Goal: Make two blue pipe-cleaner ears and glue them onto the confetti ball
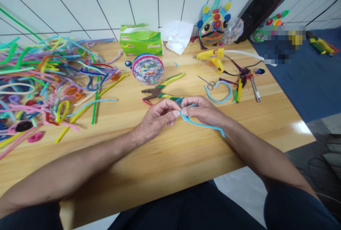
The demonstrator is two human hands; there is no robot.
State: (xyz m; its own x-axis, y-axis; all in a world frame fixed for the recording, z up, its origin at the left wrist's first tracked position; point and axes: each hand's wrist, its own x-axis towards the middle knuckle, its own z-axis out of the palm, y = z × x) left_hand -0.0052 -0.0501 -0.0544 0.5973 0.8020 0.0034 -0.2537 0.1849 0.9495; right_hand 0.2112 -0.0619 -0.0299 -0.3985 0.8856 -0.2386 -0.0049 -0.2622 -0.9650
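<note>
Stem (204, 124), blue and fuzzy: pinched by closed fingertips of left hand (157, 118) and right hand (206, 111) above bench (160, 173), pliers (152, 93) at 10 o'clock. Step appears 2-handed shaping; next move calls for steady grip.

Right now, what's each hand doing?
Left hand: closed, fingertips pinching the light-blue fuzzy craft stem.
Right hand: closed, fingertips holding that same stem.

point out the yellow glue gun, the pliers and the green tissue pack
yellow glue gun (214, 56): head view, on its body
pliers (154, 92): head view, on the dark metal head
green tissue pack (141, 46): head view, on its front side
</note>
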